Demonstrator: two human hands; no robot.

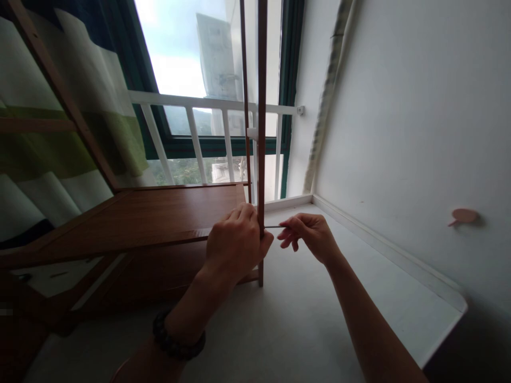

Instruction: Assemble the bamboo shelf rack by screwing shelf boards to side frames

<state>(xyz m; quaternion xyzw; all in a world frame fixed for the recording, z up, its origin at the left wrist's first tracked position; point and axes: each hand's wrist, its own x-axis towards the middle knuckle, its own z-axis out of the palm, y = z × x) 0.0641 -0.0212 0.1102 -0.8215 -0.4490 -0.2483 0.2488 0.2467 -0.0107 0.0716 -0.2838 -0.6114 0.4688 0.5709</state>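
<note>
My left hand (235, 234) is closed around the corner where a brown wooden shelf board (175, 213) meets an upright post (261, 133), its thumb against the post. A dark beaded bracelet (178, 340) circles my left wrist. To the right of the post, my right hand (305, 231) pinches a thin metal rod, which looks like a hex key (274, 227). The rod lies level and its far tip meets the right side of the post. Whatever the tip sits in is too small to make out. My left hand hides the shelf corner.
A lower shelf board (167, 271) shows beneath the upper one. Behind stand a white railing (191, 143) and a window, with a striped curtain (107, 106) at left. On the right wall (407, 106) is a pink hook (464, 215). A white ledge (383, 287) runs below it.
</note>
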